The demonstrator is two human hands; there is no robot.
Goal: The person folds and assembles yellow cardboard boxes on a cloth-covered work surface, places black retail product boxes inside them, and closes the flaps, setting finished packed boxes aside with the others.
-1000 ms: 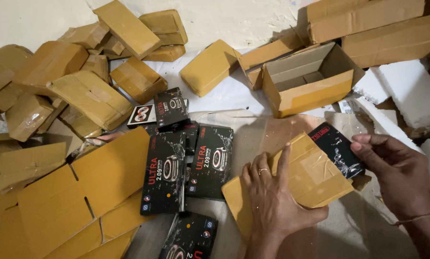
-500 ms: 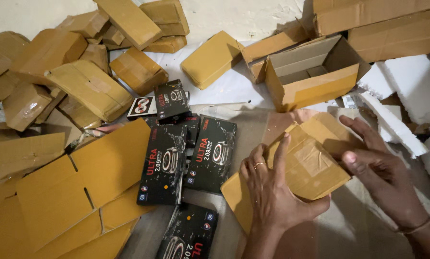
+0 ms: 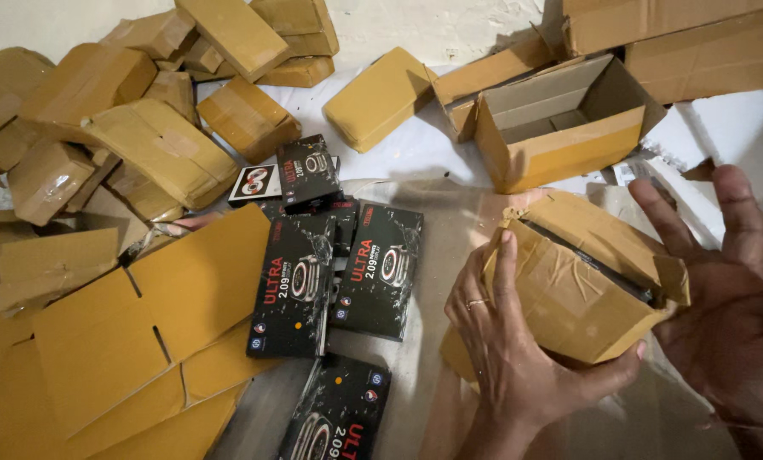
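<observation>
My left hand (image 3: 518, 349) grips a small tan cardboard box (image 3: 577, 281) from its left side and underneath, with a ring on one finger. The box stands tilted, its top flaps partly shut over a black product box whose dark edge shows in the gap. My right hand (image 3: 726, 298) hovers just to the right of the box, palm facing it, fingers spread, holding nothing. Several black product boxes (image 3: 373, 268) lie flat to the left of my hands.
An open empty cardboard carton (image 3: 560, 136) stands beyond the held box. Flattened cardboard blanks (image 3: 134, 341) lie at the lower left. Several taped tan parcels (image 3: 155, 153) are heaped at the upper left and top. White foam pieces (image 3: 705, 136) lie at the right.
The black product box that my right hand held has gone inside the tan box. My right hand has let go and opened. The tan box has been lifted and tilted.
</observation>
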